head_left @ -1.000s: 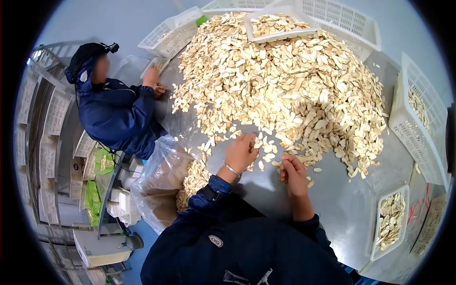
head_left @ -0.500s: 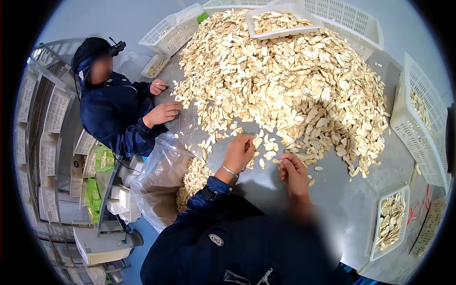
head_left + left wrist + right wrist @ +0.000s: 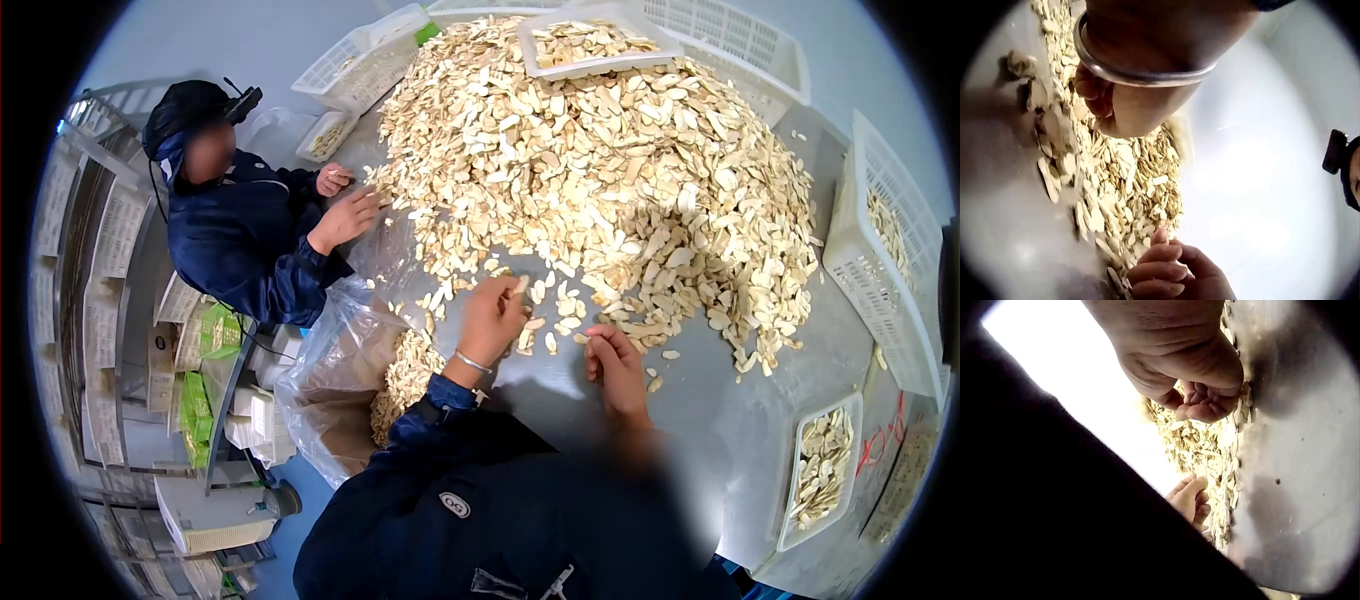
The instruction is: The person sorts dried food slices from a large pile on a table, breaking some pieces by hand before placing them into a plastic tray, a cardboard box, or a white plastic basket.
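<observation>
A large heap of pale, dried-looking slices (image 3: 590, 170) covers the back of the metal table (image 3: 720, 430). At its near edge, my left hand (image 3: 492, 318) pinches one pale slice (image 3: 1201, 471) between thumb and fingertips, above several loose slices (image 3: 566, 308). My right hand (image 3: 617, 372) hovers a little to the right, fingers curled inward and thumb against them. In the right wrist view those curled fingers (image 3: 1200, 411) show no slice between them. A metal bangle (image 3: 1141, 76) circles the left wrist.
A plastic-lined box (image 3: 345, 390) of slices stands left of my body. Another person (image 3: 240, 220) works at the table's left side. White baskets (image 3: 885, 270) and a tray (image 3: 857, 420) line the right; another tray (image 3: 600, 72) sits on the heap.
My left hand shifts slightly left and toward me, the slice now showing at its fingertips. My right hand stays nearly still. The other person's hands leave the small tray and reach to the heap's edge.
</observation>
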Demonstrator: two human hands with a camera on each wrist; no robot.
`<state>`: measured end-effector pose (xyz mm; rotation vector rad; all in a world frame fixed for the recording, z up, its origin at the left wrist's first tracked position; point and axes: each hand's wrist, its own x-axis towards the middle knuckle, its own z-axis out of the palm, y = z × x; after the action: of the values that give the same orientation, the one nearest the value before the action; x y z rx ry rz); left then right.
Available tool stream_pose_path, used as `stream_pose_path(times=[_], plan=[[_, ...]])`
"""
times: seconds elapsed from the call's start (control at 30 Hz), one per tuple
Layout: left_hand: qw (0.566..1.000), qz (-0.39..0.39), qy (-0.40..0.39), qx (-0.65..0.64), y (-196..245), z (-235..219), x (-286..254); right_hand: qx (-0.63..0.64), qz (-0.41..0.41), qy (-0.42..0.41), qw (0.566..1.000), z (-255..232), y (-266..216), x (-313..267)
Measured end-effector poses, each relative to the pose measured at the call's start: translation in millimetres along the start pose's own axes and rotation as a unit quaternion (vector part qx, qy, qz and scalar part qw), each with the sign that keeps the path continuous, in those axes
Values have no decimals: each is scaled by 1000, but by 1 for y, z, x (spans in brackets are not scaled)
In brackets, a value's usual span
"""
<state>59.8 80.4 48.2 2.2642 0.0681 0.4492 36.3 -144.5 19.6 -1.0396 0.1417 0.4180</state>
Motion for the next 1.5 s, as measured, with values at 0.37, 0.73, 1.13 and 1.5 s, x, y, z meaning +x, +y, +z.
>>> stream_pose_path(times=[0.37, 0.73, 1.13, 1.5], plan=[[960, -144, -41, -235, -58, -29, -26, 6, -2, 10, 1000, 4, 4, 0], [990, 56, 12, 131, -35, -37, -6, -1, 4, 4, 1000, 7, 1, -3], [972, 113, -117, 169, -6, 15, 17, 0, -5, 2, 1000, 5, 1, -2], [993, 28, -114, -29, 2, 6, 6, -18, 1, -18, 1000, 3, 0, -4]])
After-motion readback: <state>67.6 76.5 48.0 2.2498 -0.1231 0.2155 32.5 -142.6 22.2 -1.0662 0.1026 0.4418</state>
